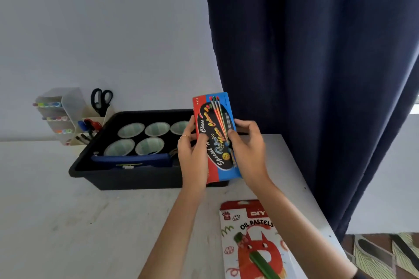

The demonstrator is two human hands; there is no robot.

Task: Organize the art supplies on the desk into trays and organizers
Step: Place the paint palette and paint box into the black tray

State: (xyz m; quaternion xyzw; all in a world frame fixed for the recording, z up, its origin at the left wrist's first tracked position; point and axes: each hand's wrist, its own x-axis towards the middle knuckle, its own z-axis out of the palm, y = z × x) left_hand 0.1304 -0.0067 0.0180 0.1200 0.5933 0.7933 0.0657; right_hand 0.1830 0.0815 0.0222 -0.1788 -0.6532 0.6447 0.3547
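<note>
I hold a red and blue water colour box [215, 133] upright above the right end of a black tray [127, 178]. My left hand [192, 156] grips its left edge, and my right hand [249, 149] grips its right edge with fingers over the front. Inside the tray sit several white paper cups [131, 130] and a blue flat case [133, 161] along the front wall. An oil pastels pack [254, 240] lies flat on the white desk [68, 222] near my right forearm.
A white desk organizer [63, 115] at the back left holds rows of markers, pens and black scissors [101, 101]. A dark blue curtain [317, 75] hangs past the desk's right edge. Patterned floor shows at the bottom right.
</note>
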